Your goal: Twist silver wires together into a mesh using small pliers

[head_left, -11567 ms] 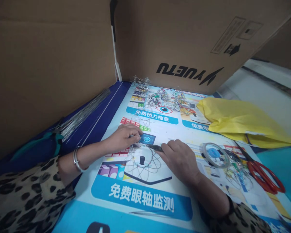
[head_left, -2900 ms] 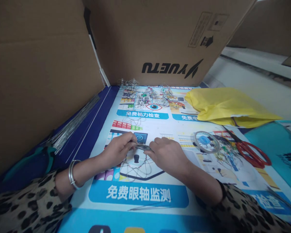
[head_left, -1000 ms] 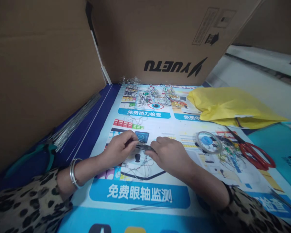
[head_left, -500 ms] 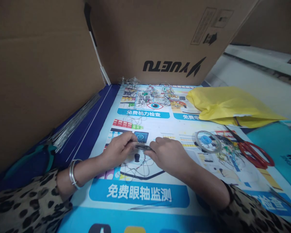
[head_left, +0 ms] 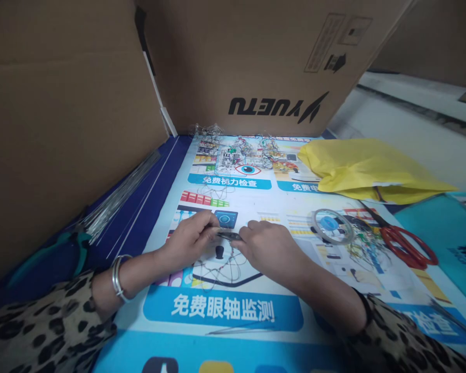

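Observation:
My right hand (head_left: 264, 247) is closed around a small pair of pliers (head_left: 229, 236), whose dark jaws point left toward my other hand. Thumb and fingers of my left hand (head_left: 193, 234) pinch together at the pliers' tip, on thin wire (head_left: 220, 270) bent into several loops. Those loops hang below both hands over the printed sheet. The exact spot where jaws and wire meet is too small to make out. A few loose straight wires (head_left: 238, 330) lie on the sheet nearer to me.
Tangled wire pieces (head_left: 248, 150) lie at the back before a cardboard box (head_left: 202, 67). At left are a wire bundle (head_left: 120, 194) and teal-handled pliers (head_left: 81, 251). A clear spool (head_left: 332, 226), red-handled scissors (head_left: 409, 246), coloured wires (head_left: 367, 246) and a yellow bag (head_left: 373, 168) sit right.

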A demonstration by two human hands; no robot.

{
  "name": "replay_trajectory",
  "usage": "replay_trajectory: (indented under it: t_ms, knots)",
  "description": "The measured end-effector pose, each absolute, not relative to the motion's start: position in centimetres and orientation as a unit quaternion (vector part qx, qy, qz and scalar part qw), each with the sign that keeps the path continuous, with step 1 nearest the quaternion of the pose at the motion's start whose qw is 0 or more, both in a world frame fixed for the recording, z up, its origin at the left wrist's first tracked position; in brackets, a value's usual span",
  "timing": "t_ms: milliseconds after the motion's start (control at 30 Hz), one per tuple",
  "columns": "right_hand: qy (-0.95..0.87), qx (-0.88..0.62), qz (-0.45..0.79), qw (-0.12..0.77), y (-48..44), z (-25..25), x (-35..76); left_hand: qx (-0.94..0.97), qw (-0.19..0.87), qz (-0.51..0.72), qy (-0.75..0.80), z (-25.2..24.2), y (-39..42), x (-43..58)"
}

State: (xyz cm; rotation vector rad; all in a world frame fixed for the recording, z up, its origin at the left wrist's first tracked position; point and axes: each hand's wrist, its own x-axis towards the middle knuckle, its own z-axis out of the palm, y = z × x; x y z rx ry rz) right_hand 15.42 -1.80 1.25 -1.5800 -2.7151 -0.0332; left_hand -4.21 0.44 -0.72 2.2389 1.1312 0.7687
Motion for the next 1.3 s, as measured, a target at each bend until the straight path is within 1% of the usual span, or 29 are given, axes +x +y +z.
replay_trajectory:
  t_ms: [267, 600, 767, 933, 1067, 1300]
  knots:
    - [-0.872, -0.488, -0.026, -0.004, -1.7, 1.3, 15.5, 0.825, 0.252, 0.287, 0.417, -0.9, 0.5, -4.3]
    - [-0.866, -0.499, -0.012, -0.028, -1.7, 1.7, 15.3, 0.820, 0.246, 0.283, 0.433, -0.7, 0.4, -4.1]
    - [-0.862, -0.505, -0.024, -0.038, -1.9, 3.2, 16.9, 0.804, 0.236, 0.295, 0.458, -0.8, 0.5, -4.1]
    - [-0.855, -0.517, -0.026, -0.023, -3.3, 4.4, 17.8, 0.790, 0.238, 0.300, 0.478, -0.6, 0.6, -4.1]
    - [-0.861, -0.508, -0.008, -0.038, -4.2, 3.6, 17.2, 0.786, 0.252, 0.302, 0.476, -0.5, 0.6, -4.1]
    - [-0.861, -0.507, -0.025, -0.038, -4.4, 2.4, 17.2, 0.776, 0.291, 0.303, 0.471, -0.7, 0.7, -4.4]
